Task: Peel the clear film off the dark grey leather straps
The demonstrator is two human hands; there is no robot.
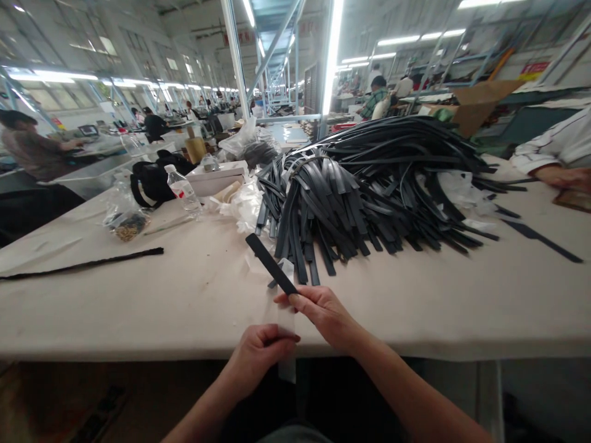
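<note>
My right hand (325, 312) pinches a flat black strap (270, 263), whose end points up and to the left above the table. Below it, my left hand (263, 352) is closed on a pale translucent strip (287, 321), held between thumb and fingers. That strip runs from behind my right fingers down past the table's front edge. Just beyond my hands lies a large heap of black straps (327, 203), their loose ends fanned toward me. The strap's lower end is hidden by my right hand.
A plastic bottle (181, 187), a bag of small brass-coloured parts (128, 224) and a black bag (154, 178) stand at the left. A black cord (83, 266) lies nearer. At the right edge, a co-worker's hand (561, 176) rests by the table (184, 307).
</note>
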